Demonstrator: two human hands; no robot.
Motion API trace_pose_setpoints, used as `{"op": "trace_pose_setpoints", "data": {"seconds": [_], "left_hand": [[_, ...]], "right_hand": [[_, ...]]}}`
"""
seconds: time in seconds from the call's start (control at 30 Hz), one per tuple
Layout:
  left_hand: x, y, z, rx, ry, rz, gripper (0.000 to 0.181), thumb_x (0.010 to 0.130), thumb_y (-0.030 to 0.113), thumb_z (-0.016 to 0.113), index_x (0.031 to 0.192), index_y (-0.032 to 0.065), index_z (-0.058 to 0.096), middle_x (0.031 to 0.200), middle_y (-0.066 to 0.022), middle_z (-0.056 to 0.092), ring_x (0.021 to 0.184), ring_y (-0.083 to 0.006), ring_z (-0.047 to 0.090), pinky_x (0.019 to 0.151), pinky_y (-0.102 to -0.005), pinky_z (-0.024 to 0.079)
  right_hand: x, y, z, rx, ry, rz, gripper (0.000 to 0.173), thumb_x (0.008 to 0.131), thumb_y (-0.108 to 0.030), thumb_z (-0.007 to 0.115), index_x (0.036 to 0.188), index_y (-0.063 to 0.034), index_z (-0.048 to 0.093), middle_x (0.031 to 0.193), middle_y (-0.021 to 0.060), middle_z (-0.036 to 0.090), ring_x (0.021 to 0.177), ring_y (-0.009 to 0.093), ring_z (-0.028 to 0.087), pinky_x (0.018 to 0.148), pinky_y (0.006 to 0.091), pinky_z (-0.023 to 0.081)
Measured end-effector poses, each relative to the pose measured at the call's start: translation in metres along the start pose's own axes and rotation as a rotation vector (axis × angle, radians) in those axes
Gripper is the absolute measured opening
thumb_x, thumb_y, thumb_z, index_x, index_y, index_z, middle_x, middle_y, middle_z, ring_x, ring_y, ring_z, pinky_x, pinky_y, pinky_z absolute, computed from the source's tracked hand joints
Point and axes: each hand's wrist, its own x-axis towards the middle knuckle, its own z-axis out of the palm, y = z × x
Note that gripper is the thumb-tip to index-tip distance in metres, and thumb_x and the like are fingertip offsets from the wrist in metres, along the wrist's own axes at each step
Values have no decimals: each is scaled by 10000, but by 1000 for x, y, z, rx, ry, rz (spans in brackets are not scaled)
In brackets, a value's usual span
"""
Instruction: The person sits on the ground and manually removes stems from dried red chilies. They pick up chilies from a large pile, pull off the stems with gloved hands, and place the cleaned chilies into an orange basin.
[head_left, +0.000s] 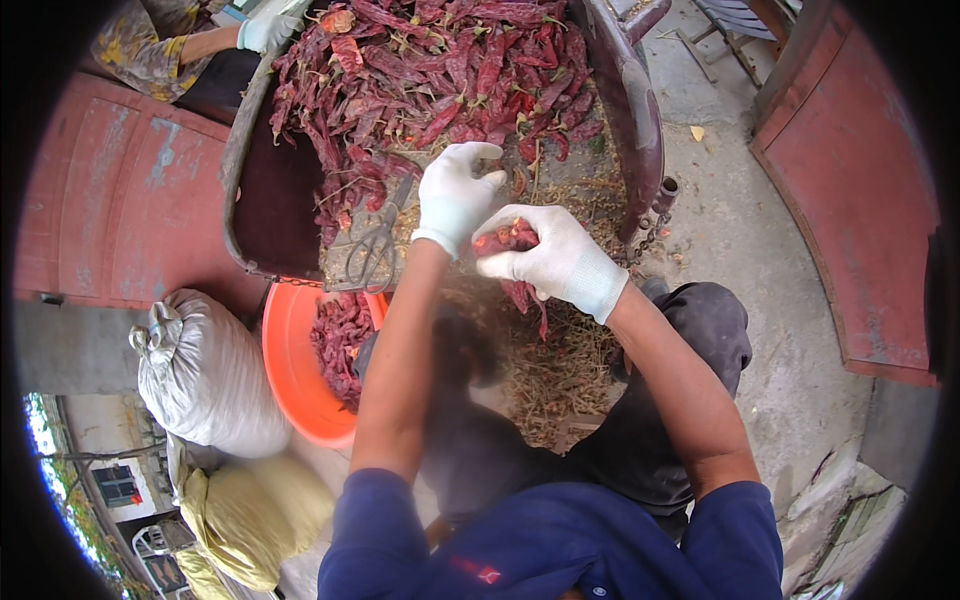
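Note:
My right hand (551, 251), in a white knit glove, is closed around a bunch of dried red chili peppers (510, 238); some tips hang below the palm. Just up and to the left, my left hand (459, 187), gloved too, has thumb and fingers curled apart, and I see nothing between them. Both hands are over the near edge of a cart bed heaped with dried red chilies (435, 67). Metal scissors (379, 244) lie on the bed's near left corner. An orange plastic basin (289, 367) below it on the left holds more chilies.
At the upper left, a co-worker's gloved hand (268, 31) rests at the cart's rim (238, 142). Tied white sack (206, 375) and yellowish sack (255, 517) stand at left. Dry stems (562, 382) litter the ground between my knees. A chain (651, 238) hangs at the cart's right corner.

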Motion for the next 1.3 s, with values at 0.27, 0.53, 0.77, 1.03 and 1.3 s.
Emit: {"op": "trace_pose_setpoints", "data": {"seconds": [0.27, 0.53, 0.77, 1.03, 1.3], "left_hand": [[-30, 14, -43, -452, -56, -194, 292, 926, 49, 661, 1211, -13, 664, 1021, -49, 728, 896, -81, 648, 796, -233, 517], [-59, 26, -42, -191, -37, 174, 308, 945, 80, 645, 1246, 17, 659, 1082, -152, 737, 958, -161, 709, 810, -282, 544], [-62, 27, -41, 243, 99, 331, 243, 941, 158, 665, 1137, 21, 707, 941, -155, 737, 784, -203, 719, 682, -301, 542], [-60, 27, -47, -809, -102, -183, 326, 1002, 273, 617, 1092, -30, 698, 758, -18, 662, 633, -81, 566, 558, -216, 434], [-44, 5, -63, -473, 164, -163, 427, 969, 197, 665, 1333, -11, 586, 1209, -83, 664, 972, -110, 619, 866, -262, 515]], "right_hand": [[13, 23, 0, -582, 394, -250, 539, 773, -319, 783, 1276, -191, 640, 933, 148, 724, 873, 332, 705, 769, 417, 548], [19, 32, 6, -879, 500, -297, 535, 809, -300, 746, 1310, -192, 593, 886, 150, 707, 831, 360, 685, 717, 462, 534], [17, 27, 4, -957, 506, -367, 310, 832, -277, 725, 1105, -145, 663, 909, 99, 700, 836, 318, 685, 695, 426, 534], [22, 31, 4, -98, 366, -306, 320, 858, -173, 755, 1147, -63, 673, 778, 38, 694, 635, 141, 640, 569, 294, 477], [9, 10, -9, 587, 287, -65, 244, 938, -166, 698, 1139, -35, 653, 879, 26, 691, 481, 49, 453, 445, 220, 373]]}}
